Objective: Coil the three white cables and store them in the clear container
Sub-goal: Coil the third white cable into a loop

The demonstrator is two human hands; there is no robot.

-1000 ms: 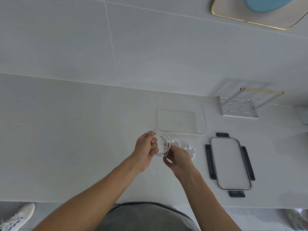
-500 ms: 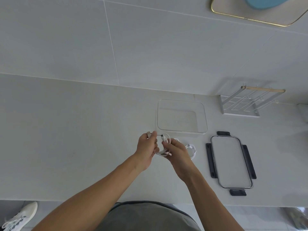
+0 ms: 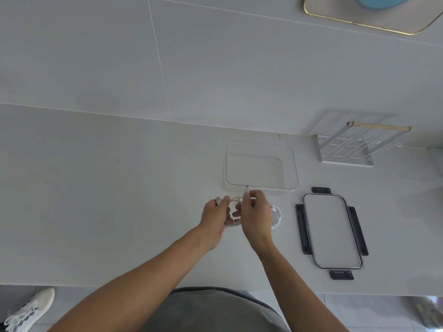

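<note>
Both hands meet over the worktop, just in front of the container, which sits near the worktop's back edge. The left hand curls round a coiled cable, its plug sticking out above the knuckles. The right hand pinches the cable's other end between thumb and forefinger at the container's near rim. A second cable lies coiled on the worktop just right of the right hand. The lid lies flat toward the right edge, a rack behind it by the wall.
</note>
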